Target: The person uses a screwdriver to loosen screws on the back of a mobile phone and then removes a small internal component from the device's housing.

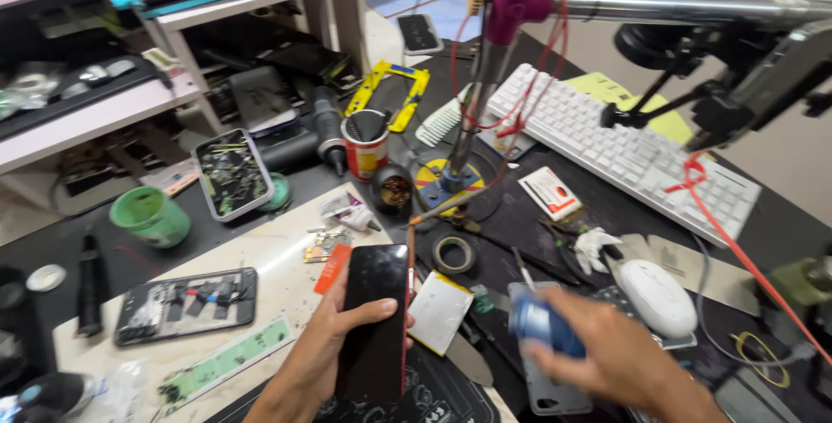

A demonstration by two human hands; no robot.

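Black glass faces up on the phone (374, 323) that the left hand (334, 336) clasps by its edges. Just right of that grip, the right hand (607, 355), blurred, wraps a small blue bottle (539, 323) above a white mouse (659, 297).

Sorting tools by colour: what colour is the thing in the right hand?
Blue, though blurred; the object in the right hand shows in the head view.

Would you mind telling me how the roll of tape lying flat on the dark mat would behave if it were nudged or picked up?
The roll of tape lies flat on its side, so a nudge would probably slide it rather than roll it. Small and hollow-centred, it looks light. Stood on edge, it would likely roll.
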